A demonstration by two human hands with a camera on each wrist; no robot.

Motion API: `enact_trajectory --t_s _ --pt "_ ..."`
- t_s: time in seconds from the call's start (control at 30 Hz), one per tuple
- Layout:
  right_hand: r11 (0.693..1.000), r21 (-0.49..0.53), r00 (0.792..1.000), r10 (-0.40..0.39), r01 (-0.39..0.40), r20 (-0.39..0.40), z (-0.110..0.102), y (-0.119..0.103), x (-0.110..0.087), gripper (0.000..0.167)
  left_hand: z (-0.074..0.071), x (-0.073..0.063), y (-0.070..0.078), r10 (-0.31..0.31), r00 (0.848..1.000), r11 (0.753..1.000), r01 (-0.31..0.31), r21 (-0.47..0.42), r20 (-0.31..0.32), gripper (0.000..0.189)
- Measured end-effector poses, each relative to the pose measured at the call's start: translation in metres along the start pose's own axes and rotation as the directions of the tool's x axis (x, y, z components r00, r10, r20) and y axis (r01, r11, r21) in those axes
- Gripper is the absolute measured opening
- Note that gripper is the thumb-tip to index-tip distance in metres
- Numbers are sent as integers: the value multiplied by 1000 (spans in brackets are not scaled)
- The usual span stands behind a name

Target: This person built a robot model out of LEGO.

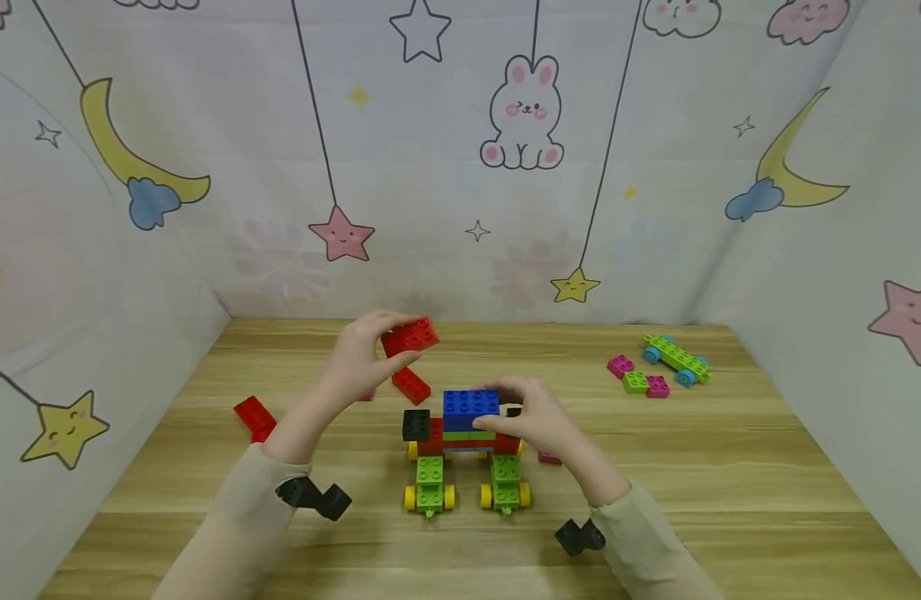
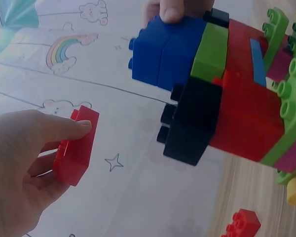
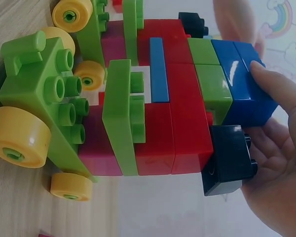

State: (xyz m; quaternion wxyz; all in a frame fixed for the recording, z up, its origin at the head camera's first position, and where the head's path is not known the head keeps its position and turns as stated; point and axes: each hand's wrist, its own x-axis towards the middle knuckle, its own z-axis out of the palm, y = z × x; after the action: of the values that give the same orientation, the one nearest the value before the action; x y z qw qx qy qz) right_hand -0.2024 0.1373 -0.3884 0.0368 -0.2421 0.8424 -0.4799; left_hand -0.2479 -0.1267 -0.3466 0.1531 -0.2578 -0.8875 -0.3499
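Observation:
A red building brick (image 1: 411, 335) is pinched between the thumb and fingers of my left hand (image 1: 362, 358), held up behind the block model. In the left wrist view the same red brick (image 2: 81, 143) is tilted, studs toward the palm. My right hand (image 1: 531, 410) grips the blue bricks (image 1: 471, 407) on top of the model, thumb on the near side and fingers behind. Below the blue sit green bricks (image 3: 213, 81), then red bricks (image 3: 187, 118), with a black brick (image 1: 416, 425) at each end. Two green wheeled bases (image 1: 430, 483) with yellow wheels carry it.
Loose red bricks lie on the wooden table behind the model (image 1: 411, 385) and at the left (image 1: 255, 415). At the back right are a green car base (image 1: 676, 358) with blue wheels, pink bricks (image 1: 621, 365) and a green brick (image 1: 635, 382). A printed curtain (image 1: 430, 275) encloses the table.

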Motion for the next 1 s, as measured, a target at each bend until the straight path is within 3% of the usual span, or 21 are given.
enact_trajectory --t_s 0.27,0.47,1.0 --pt "1000 10 1000 6 -6 7 -1 -1 1 40 3 -12 23 120 992 992 -122 -41 -38 41" --pt "1000 -4 1000 -7 7 5 -1 -2 0 41 6 -21 33 147 989 988 -148 -42 -23 39" --pt "1000 18 1000 -21 21 1 -1 -2 0 41 21 -36 34 234 972 970 -230 -80 37 38"
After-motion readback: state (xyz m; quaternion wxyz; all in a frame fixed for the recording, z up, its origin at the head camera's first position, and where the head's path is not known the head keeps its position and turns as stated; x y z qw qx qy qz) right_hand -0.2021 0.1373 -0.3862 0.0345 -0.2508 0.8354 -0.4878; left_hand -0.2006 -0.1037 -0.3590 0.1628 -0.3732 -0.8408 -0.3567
